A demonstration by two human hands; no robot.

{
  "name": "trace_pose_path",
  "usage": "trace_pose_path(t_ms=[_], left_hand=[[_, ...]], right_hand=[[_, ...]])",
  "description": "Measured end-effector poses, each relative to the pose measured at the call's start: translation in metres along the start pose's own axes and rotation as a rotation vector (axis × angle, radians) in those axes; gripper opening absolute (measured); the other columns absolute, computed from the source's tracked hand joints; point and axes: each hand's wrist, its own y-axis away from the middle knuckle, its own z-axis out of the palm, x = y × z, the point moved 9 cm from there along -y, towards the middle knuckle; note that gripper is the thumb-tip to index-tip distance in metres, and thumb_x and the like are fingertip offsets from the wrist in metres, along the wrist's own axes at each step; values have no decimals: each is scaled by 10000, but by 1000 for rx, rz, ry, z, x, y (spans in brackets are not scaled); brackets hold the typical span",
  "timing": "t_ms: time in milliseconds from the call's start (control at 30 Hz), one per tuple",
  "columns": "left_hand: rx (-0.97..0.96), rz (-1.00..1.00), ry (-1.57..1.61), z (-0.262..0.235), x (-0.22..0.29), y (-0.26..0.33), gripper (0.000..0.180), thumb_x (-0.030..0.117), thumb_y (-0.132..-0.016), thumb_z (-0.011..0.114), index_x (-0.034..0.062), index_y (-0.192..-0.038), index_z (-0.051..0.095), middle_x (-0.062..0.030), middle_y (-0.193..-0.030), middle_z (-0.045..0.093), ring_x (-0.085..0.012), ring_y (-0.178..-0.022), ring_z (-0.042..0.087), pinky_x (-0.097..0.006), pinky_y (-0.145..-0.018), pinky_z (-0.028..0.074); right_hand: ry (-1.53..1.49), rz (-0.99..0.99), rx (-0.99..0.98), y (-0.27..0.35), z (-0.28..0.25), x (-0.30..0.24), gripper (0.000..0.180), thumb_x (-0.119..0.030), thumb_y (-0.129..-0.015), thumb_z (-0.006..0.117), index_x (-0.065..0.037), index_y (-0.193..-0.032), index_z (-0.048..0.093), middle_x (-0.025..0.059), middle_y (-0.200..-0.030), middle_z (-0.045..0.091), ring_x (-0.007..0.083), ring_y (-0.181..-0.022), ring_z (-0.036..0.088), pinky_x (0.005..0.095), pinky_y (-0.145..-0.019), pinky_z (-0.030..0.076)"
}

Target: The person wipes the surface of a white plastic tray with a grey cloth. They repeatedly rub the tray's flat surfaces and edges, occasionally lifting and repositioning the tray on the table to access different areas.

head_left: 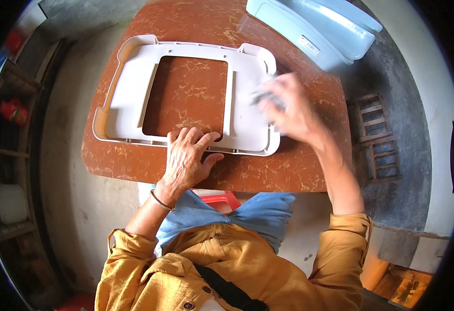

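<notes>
A white plastic frame [185,93] with a large rectangular opening lies flat at the frame's centre on the reddish tabletop [289,171]. The left hand [188,155] presses it, fingers spread; the blurred right hand [289,109] grips a small grey object [262,97].

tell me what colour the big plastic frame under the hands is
The large rectangular plastic frame is white to pale grey, lying on the reddish-brown marbled tabletop; seen in the head view.

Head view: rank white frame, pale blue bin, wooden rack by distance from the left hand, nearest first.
1. white frame: under the left hand, which presses its near edge.
2. wooden rack: on the floor, right of the table.
3. pale blue bin: far right corner of the table.
</notes>
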Motion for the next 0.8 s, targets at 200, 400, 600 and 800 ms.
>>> trace_pose_path(t_ms=[200, 400, 600, 800], left_hand=[[-15, 69, 16, 7, 1, 3, 271, 238, -737, 771, 133, -968, 673, -35, -909, 607, -248, -905, 551, -413, -842, 367], [-16, 39, -18, 7, 2, -2, 239, 243, -756, 757, 135, -951, 671, -31, -912, 610, -250, -898, 552, -415, -792, 372], [-9, 13, 13, 5, 2, -2, 242, 217, -717, 769, 143, -922, 665, -25, -881, 595, -247, -876, 554, -409, -769, 373], [-18, 62, 44, 6, 3, 0, 228, 217, -722, 763, 138, -914, 665, -23, -871, 589, -243, -864, 549, -398, -772, 370]], right_hand=[[201, 0, -279, -8, 83, -4, 471, -257, -936, 570, -83, -1370, 511, 219, -1295, 406, 351, -1155, 461, 448, -1047, 385], [283, 323, 7, -87, 74, 82, 409, -255, -939, 530, 21, -1239, 563, 250, -1168, 497, 388, -1061, 498, 493, -991, 388], [140, 97, -436, 0, 87, -27, 578, -173, -886, 510, 28, -1413, 381, 280, -1203, 379, 385, -996, 490, 540, -924, 422], [107, 37, -223, -9, 87, -6, 497, -124, -879, 579, -11, -1355, 488, 236, -1111, 451, 350, -1009, 519, 467, -911, 448]])
